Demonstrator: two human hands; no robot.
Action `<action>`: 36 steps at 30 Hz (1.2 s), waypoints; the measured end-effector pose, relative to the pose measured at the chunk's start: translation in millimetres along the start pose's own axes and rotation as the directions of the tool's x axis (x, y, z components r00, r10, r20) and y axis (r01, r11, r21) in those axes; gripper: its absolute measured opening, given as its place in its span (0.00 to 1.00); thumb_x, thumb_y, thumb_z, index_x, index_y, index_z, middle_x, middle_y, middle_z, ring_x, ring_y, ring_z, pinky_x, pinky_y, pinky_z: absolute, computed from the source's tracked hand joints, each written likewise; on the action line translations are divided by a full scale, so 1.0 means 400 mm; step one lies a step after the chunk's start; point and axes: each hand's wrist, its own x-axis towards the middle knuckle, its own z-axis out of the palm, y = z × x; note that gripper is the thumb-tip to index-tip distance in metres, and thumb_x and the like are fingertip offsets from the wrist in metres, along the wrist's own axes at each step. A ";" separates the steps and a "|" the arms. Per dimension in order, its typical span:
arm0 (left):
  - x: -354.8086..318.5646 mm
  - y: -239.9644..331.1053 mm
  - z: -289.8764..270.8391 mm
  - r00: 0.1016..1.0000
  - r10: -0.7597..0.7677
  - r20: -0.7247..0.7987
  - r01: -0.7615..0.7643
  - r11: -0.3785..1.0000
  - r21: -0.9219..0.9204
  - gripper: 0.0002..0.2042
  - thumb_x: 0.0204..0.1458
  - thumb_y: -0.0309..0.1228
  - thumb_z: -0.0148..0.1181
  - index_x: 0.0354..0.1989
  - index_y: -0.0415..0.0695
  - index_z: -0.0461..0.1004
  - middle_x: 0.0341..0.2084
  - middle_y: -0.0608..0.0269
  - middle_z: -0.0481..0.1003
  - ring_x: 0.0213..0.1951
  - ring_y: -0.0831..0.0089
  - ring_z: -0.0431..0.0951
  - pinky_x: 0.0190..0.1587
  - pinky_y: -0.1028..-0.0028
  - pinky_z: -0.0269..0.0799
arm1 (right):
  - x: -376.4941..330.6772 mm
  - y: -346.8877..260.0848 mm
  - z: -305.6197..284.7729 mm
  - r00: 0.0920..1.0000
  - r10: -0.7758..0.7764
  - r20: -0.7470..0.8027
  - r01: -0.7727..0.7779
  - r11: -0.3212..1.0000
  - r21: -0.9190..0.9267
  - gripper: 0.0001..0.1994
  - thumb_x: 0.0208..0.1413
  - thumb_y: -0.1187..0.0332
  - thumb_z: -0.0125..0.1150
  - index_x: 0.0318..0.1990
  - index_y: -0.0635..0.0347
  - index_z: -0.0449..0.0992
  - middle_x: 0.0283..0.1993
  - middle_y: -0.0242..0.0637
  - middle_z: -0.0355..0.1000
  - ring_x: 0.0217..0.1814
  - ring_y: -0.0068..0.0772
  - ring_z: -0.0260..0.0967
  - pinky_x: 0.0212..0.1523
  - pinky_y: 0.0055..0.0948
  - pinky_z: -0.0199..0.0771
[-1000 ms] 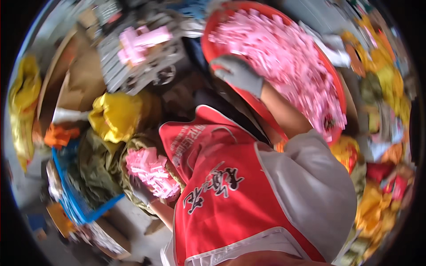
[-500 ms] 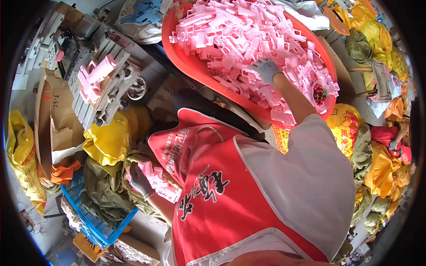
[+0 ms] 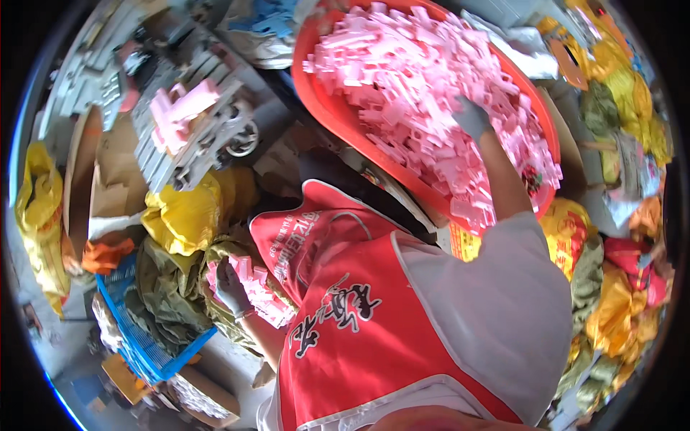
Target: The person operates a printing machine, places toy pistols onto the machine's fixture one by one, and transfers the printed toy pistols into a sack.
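Gloved right hand (image 3: 471, 118) digs into pink plastic pieces (image 3: 417, 79) — left hand (image 3: 231, 287) clutches a stack (image 3: 262, 291).

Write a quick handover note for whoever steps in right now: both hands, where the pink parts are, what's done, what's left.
Left hand, gloved, holds a bundle of pink parts low beside the red vest.
Right hand, gloved, is down in the pink pieces in the red basin; grip not visible.
Done: one bundle gathered in the left hand.
Left: the basin is heaped full.
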 end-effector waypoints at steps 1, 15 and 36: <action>0.009 0.030 0.002 1.000 -0.002 0.002 0.002 0.999 0.043 0.12 0.58 0.29 0.50 0.43 0.35 0.74 0.38 0.60 0.78 0.42 0.73 0.76 0.47 0.75 0.70 | -0.004 0.072 0.021 0.996 -0.094 0.011 0.094 0.995 -0.015 0.22 0.48 0.59 0.58 0.51 0.56 0.71 0.49 0.48 0.71 0.51 0.48 0.69 0.51 0.40 0.69; 0.233 0.462 -0.066 0.815 0.539 -0.214 -0.522 0.842 0.133 0.11 0.51 0.25 0.55 0.43 0.39 0.75 0.39 0.53 0.77 0.43 0.62 0.77 0.47 0.70 0.71 | -0.127 -0.196 -0.089 0.946 -0.311 -0.095 0.325 0.907 0.268 0.23 0.46 0.76 0.59 0.54 0.59 0.67 0.52 0.44 0.67 0.54 0.45 0.67 0.53 0.34 0.67; 0.447 0.597 -0.037 0.758 0.649 -0.064 -0.651 0.759 -0.006 0.20 0.44 0.28 0.65 0.48 0.40 0.72 0.36 0.55 0.78 0.40 0.69 0.79 0.43 0.72 0.73 | -0.096 -0.691 -0.165 0.944 -0.323 0.071 0.002 0.220 0.976 0.20 0.55 0.77 0.50 0.57 0.66 0.65 0.36 0.30 0.67 0.30 0.18 0.59 0.33 0.18 0.61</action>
